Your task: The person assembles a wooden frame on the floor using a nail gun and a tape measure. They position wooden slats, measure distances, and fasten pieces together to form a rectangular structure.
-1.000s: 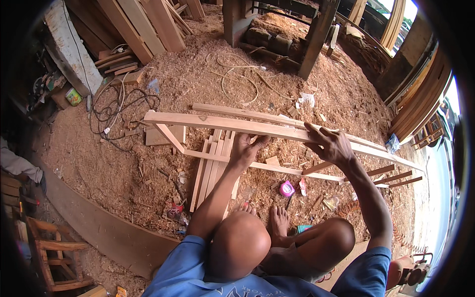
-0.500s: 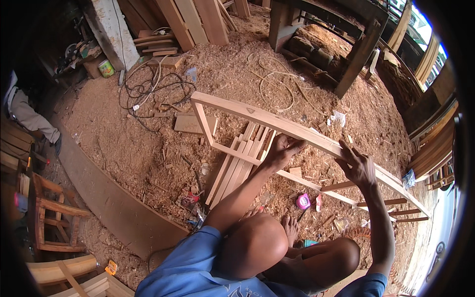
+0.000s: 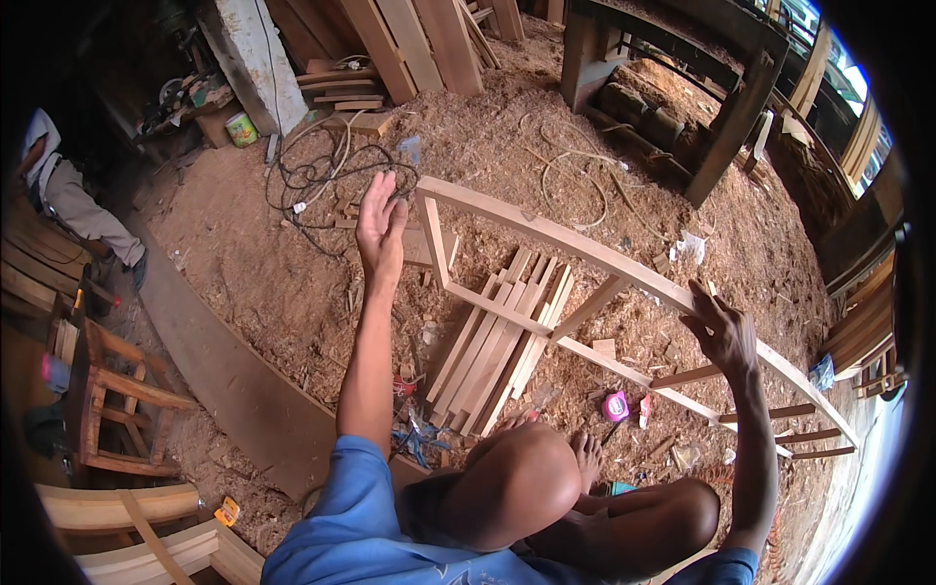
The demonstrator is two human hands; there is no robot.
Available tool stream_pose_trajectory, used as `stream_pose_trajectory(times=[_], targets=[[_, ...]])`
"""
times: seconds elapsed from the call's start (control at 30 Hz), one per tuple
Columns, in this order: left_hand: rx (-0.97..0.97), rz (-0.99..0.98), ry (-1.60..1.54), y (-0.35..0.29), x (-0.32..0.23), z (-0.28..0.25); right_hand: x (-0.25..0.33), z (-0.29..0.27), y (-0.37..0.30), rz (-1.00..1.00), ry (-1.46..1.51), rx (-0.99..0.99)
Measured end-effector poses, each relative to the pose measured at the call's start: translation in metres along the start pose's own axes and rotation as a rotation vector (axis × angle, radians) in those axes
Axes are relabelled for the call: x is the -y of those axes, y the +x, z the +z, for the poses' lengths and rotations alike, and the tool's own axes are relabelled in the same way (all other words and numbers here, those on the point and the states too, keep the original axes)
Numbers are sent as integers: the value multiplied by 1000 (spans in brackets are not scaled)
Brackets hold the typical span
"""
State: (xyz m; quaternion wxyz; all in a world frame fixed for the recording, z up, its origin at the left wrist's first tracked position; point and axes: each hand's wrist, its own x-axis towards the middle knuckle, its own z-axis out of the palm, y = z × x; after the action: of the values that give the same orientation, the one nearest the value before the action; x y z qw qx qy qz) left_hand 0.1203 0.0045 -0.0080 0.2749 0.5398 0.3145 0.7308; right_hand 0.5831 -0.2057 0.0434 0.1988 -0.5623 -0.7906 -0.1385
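Observation:
A long wooden frame of pale rails and crosspieces stretches from the middle to the right, tilted above the shavings. My right hand grips its upper rail, the fingers over the wood. My left hand is raised beside the frame's left end, apart from it, with the fingers stretched out and nothing held. Below the frame lies a stack of wooden strips. A pink tape measure rests on the ground near my feet.
Wood shavings cover the ground, with tangled cables beyond my left hand. A heavy wooden bench stands at the far right. At left are a curved board, a wooden stool frame and another person.
My left hand has let go of the rail and moved left to beyond the frame's left end. My right hand stays on the rail. The view has shifted slightly.

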Motion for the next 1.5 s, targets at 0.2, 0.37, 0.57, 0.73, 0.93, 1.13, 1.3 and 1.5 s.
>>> stream_pose_trajectory(times=[0.2, 0.37, 0.57, 0.73, 0.93, 1.13, 1.3, 1.5], targets=[[460, -320, -71, 43, 26, 0, -1, -1, 6, 16, 27, 30], [417, -264, -135, 47, 43, -2, -2, 3, 9, 4, 50, 27], [345, -378, -433, 42, 62, -3, 1, 0, 16, 17, 33, 50], [326, -417, -493, 41, 76, -3, 5, -1, 16, 49, 11, 80], [270, -440, -447, 36, 79, 2, 3, -3, 13, 61, 27, 97], [236, -424, -560, 34, 79, 6, 9, -9, 14, 168, 44, 183], [189, -450, -595, 34, 74, 7, 23, -20, 11, 286, -131, 139], [111, -417, -632, 32, 91, 6, 70, -36, -106, 652, 19, -302]])
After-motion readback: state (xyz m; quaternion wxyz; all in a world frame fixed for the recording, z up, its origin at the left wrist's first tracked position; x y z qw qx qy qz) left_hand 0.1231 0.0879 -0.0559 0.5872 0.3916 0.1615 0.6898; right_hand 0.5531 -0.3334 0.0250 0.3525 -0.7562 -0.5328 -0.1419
